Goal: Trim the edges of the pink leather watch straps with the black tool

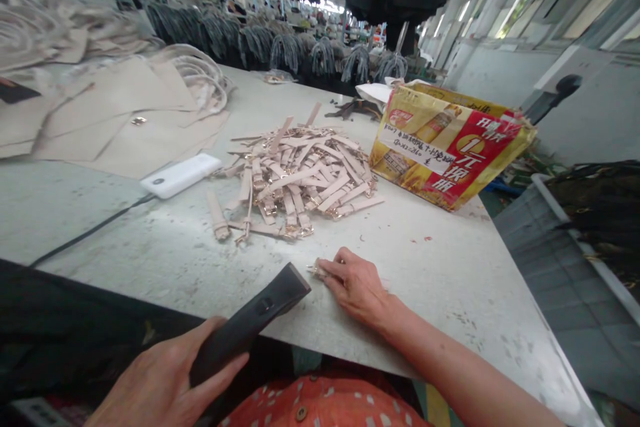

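Note:
My left hand (170,370) is wrapped round a black hand-held tool (253,313), shaped like an electric hair clipper, with a wide flat tip pointing up and to the right. That tip is close to my right hand (357,287) but apart from it. The fingers of my right hand pinch a small buckle strap (316,270) just above the tabletop. Its metal end shows at the fingertips, and the hand hides most of the rest. Beyond both hands lies a heap of beige buckle straps (305,177) with gold-coloured buckles.
A yellow and red cardboard box (445,147) stands right of the heap on the pale table (440,267). To the left are a white device (181,175) with a black cable and flat beige pieces (110,113). A grey crate (580,267) stands beyond the table's right edge.

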Available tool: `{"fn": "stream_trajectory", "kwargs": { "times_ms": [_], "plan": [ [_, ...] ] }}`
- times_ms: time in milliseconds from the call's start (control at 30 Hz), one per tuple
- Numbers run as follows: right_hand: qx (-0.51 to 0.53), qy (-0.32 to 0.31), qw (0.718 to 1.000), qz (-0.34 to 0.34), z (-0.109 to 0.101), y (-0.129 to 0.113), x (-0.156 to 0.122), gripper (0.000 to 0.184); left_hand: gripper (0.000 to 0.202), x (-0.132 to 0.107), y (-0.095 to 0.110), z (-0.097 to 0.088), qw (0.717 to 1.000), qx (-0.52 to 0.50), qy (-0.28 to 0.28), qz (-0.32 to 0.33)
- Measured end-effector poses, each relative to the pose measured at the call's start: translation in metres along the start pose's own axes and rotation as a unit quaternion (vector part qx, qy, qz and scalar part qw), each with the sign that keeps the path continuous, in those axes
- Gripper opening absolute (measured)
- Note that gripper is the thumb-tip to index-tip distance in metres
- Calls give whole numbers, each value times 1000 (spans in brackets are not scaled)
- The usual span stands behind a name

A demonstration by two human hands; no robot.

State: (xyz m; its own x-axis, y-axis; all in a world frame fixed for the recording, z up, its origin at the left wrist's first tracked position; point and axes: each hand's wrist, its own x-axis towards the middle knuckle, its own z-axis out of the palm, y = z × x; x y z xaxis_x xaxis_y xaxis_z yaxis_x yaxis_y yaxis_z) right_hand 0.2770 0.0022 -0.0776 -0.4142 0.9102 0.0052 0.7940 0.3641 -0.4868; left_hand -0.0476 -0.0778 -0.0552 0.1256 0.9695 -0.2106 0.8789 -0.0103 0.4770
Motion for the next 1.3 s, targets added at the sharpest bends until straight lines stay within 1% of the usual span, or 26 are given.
{"fn": "stream_trajectory", "kwargs": {
  "times_ms": [133,233,333,433,500,567,633,733,867,1000,1100,1200,1300],
  "plan": [
    [-50,-22,998,-23,0,-2,-11,42,41,3,-6,4,1000,-10,-14,-7],
    [-69,-43,996,-34,-4,-6,-11,47,42,4,-6,7,1000,-6,-24,-5],
    [-74,-55,995,-25,-8,-9,-9,39,42,7,0,4,999,16,-50,5],
    [-47,-54,997,-18,-8,-8,-10,28,45,15,14,-7,996,48,-81,3],
    [-16,-36,999,-8,-4,-5,-12,20,46,23,26,-16,993,72,-98,6],
    [21,-6,1000,6,3,-1,-15,15,46,31,38,-23,987,87,-134,5],
    [55,21,998,9,8,3,-16,14,45,39,48,-29,984,91,-150,10],
    [86,24,996,-6,10,7,-18,18,42,45,56,-32,982,85,-169,8],
    [76,-4,997,-18,-2,9,-21,19,37,47,62,-33,982,88,-168,22],
    [13,-48,997,-54,-18,11,-23,15,37,46,68,-33,979,93,-181,25],
    [-27,-67,995,-68,-25,11,-22,12,40,45,71,-32,978,96,-183,25],
    [-47,-75,993,-79,-27,13,-22,12,40,46,69,-30,981,84,-175,30],
    [-20,-57,994,-89,-25,15,-26,13,40,46,64,-29,983,82,-162,37]
  ]
}}
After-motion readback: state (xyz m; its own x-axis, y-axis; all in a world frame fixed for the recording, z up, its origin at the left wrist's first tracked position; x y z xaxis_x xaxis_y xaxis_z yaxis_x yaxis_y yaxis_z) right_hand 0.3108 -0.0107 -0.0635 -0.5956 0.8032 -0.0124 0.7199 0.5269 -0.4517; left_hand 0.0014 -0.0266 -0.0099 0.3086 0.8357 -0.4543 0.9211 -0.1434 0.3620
